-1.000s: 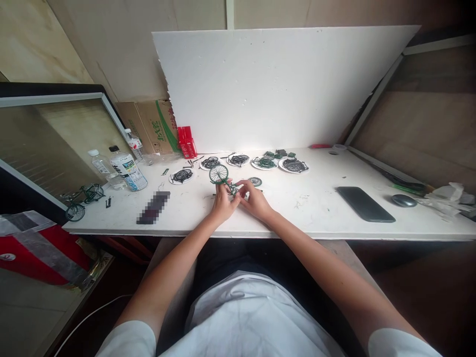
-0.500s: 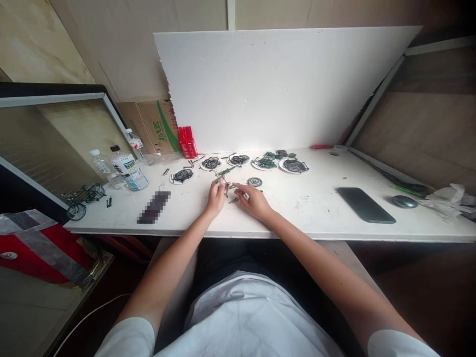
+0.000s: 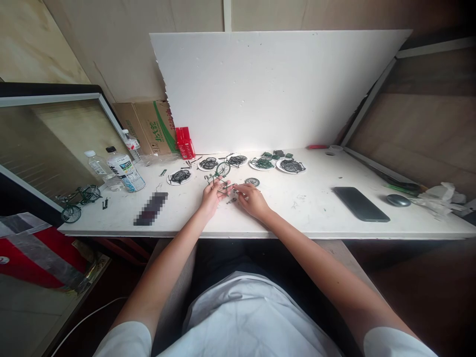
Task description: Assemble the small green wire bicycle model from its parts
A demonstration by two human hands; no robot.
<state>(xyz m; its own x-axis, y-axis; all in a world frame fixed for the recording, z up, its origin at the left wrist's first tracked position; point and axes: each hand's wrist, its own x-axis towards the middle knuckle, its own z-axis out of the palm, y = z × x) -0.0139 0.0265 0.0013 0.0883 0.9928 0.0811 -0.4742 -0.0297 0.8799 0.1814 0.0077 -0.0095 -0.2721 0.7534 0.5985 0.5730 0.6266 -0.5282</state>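
Observation:
In my left hand (image 3: 210, 199) is a partly built miniature bicycle (image 3: 219, 181), its thin dark green frame gripped between the fingers. One spoked wheel (image 3: 223, 169) stands up at its far side. My right hand (image 3: 253, 199) is beside the frame's right end, thumb and fingertips pinched together; whatever is between them is too small to make out. Just beyond the right hand a loose spoked wheel (image 3: 252, 182) lies flat on the white table (image 3: 297, 218). A few tiny parts (image 3: 231, 201) lie below and between the hands.
White plates of black wheels (image 3: 179, 177), dark parts (image 3: 290, 166) and green pieces (image 3: 262, 163) line the back. At left are bottles (image 3: 125, 171) and an assembled miniature bicycle (image 3: 80, 201); at right, a phone (image 3: 360, 204) and mouse (image 3: 398, 200). A white board (image 3: 282, 89) leans behind.
The miniature bicycle has been turned in my left hand, so its wheel now stands up and shows. My right hand's fingers have drawn in to a pinch. The view has shifted slightly.

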